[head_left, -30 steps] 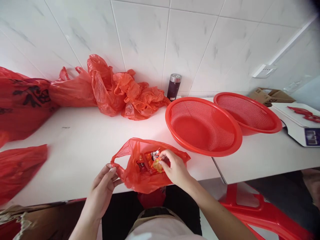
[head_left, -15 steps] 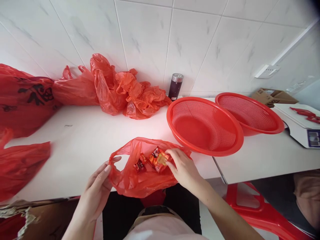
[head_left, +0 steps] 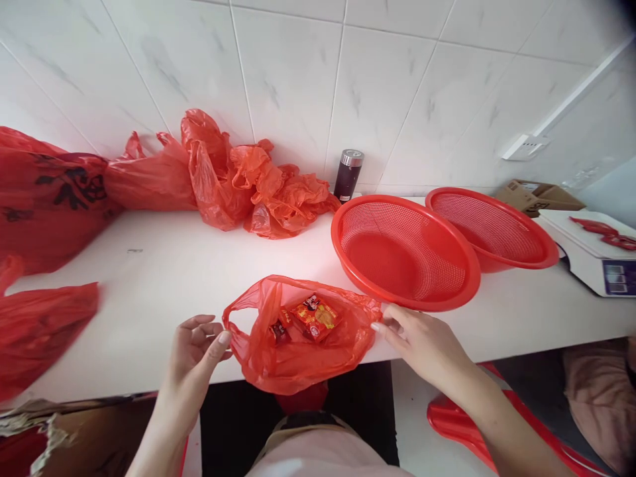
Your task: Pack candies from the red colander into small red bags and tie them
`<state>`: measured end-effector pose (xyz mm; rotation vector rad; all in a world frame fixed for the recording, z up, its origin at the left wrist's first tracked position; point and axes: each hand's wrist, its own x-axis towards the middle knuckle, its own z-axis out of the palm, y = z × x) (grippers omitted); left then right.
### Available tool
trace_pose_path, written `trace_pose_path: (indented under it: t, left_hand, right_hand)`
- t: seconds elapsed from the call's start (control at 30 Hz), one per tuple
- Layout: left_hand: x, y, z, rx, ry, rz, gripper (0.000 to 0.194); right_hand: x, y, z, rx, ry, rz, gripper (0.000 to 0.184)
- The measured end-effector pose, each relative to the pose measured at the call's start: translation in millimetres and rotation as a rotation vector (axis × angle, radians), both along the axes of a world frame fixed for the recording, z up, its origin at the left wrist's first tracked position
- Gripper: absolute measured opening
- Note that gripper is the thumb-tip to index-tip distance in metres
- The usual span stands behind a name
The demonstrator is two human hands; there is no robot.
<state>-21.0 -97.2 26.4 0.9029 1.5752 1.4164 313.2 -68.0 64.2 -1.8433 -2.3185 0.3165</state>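
Observation:
A small red plastic bag [head_left: 298, 354] lies open at the front edge of the white table [head_left: 163, 278]. Inside it sit a few snack packets [head_left: 313, 317]. My left hand [head_left: 196, 348] pinches the bag's left handle between thumb and fingers. My right hand [head_left: 422, 341] grips the bag's right edge with its fingertips. Both hands hold the mouth of the bag spread apart.
Two red mesh baskets [head_left: 405, 252] [head_left: 491, 228] overlap on the right. A heap of crumpled red bags [head_left: 258, 182] lies by the tiled wall, a dark flask [head_left: 348, 173] beside it. Big red bags [head_left: 44, 199] fill the left. A white scale [head_left: 596, 255] and a cardboard box [head_left: 539, 195] are far right.
My right hand came out of the bag, leaving the packets inside, and moved right to take the bag's right edge. My left hand kept its hold on the left handle.

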Motion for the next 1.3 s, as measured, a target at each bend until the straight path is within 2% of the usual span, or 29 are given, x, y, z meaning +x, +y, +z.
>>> trace_pose_path:
  t: [0.1,0.2,0.3,0.4,0.5,0.57,0.63,0.7,0.77,0.87,0.93,1.0,1.07,1.17,1.3]
  left_hand:
    - [2,1,1.8,-0.035,0.017,-0.019,0.059]
    - [4,-1,6.5,-0.083,0.043,-0.161,0.041]
    - [2,-3,5.9,-0.096,0.030,-0.255,0.032]
    - [-4,-6,1.2,-0.073,-0.025,-0.242,0.029]
    - [-15,-8,5.4,-0.043,-0.095,-0.197,0.027]
    - [-24,-6,19.9,-0.003,-0.092,-0.151,0.025]
    - [-31,2,44.4,0.147,-0.072,-0.061,0.018]
    - [-32,14,74.7,0.404,-0.072,0.017,0.013]
    - [-26,26,104.0,0.601,-0.047,-0.013,0.017]
    - [-9,38,133.1,0.663,0.031,-0.091,0.025]
    - [-1,42,139.7,0.683,0.035,-0.084,0.026]
    - [1,45,139.0,0.671,0.031,-0.078,0.026]
    - [-3,47,136.3,0.641,0.029,-0.065,0.024]
    - [-16,48,137.5,0.640,0.020,-0.022,0.017]
    - [-30,52,156.0,0.589,0.095,-0.093,0.019]
  right_hand:
    - [5,-4,-22.4,-0.070,0.169,-0.142,0.034]
    - [1,-1,-46.0,-0.091,0.357,-0.221,0.040]
    - [-7,7,-58.2,-0.133,0.596,-0.173,0.047]
    - [-15,9,-52.9,-0.188,0.771,-0.063,0.030]
    - [-18,2,-31.7,-0.130,0.785,-0.037,0.028]
    - [-18,-3,-10.6,0.005,0.739,-0.006,0.027]
    - [-15,-4,14.1,0.213,0.702,0.001,0.022]
    - [-13,2,39.6,0.423,0.698,-0.039,0.016]
    - [-14,10,63.1,0.506,0.690,-0.018,0.013]
    - [-19,23,90.8,0.575,0.722,0.046,0.012]
    - [-23,29,102.7,0.657,0.761,0.053,0.013]
    - [-26,35,110.4,0.627,0.723,0.125,0.012]
    - [-26,39,116.6,0.568,0.694,0.185,0.011]
    - [-24,44,129.7,0.616,0.760,0.174,0.012]
    - [-27,54,154.4,0.641,0.629,0.248,0.015]
